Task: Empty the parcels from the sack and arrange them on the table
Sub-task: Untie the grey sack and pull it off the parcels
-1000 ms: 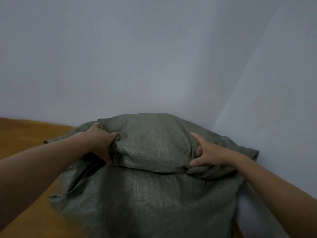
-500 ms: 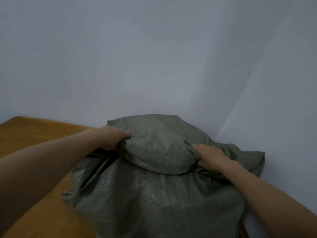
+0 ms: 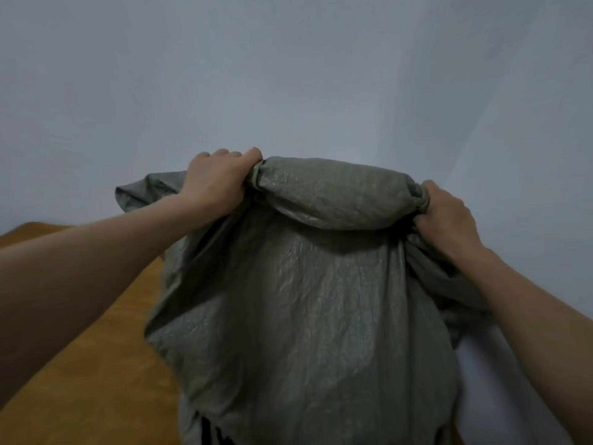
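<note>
A grey-green woven sack (image 3: 298,309) hangs in front of me, filling the middle of the head view down to the bottom edge. Its upper end is bunched into a bulging fold. My left hand (image 3: 218,181) grips the gathered cloth at the top left corner. My right hand (image 3: 446,216) grips the bunched cloth at the top right. The sack is raised above the wooden table (image 3: 80,364). No parcels are visible; whatever is inside the sack is hidden by the cloth.
The orange-brown table runs along the lower left. Pale walls (image 3: 288,75) meet in a corner behind the sack, with the right wall close to my right arm.
Both hands have tightened on the sack's upper corners, spread apart and lifted it higher. The sack now hangs taller and stretched between my hands.
</note>
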